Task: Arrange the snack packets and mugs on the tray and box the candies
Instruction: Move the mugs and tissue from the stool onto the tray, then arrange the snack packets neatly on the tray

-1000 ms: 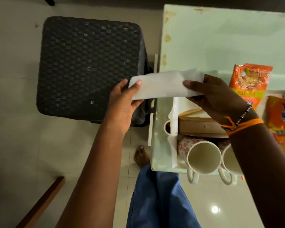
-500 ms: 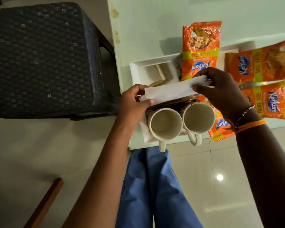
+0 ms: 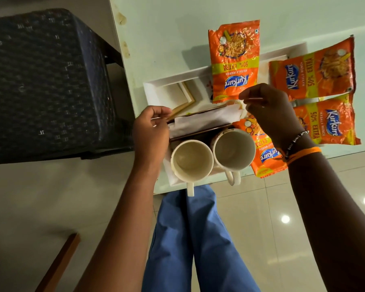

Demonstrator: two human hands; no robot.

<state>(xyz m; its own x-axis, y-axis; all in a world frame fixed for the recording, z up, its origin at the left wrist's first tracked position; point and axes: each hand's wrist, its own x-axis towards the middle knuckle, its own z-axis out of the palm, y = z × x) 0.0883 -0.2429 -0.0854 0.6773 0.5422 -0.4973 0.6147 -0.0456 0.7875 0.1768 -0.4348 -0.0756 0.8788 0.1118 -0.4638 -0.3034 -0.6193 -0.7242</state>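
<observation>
Now both hands at brown cardboard candy box [image 3: 200, 127] behind two cream ceramic mugs [image 3: 213, 158] on white tray [image 3: 156, 89]. Left hand [image 3: 151, 131] and right hand [image 3: 268, 108] fingers pinch white paper liner [image 3: 207, 121] ends, likely seating it flat inside box. Orange snack packets [image 3: 234, 60] alongside.

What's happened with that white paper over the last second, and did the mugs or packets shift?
The white paper came down from mid-air and now lies in the brown box behind the mugs. The left hand and right hand still pinch at its ends. Mugs and snack packets look unmoved; the camera view shifted.
</observation>
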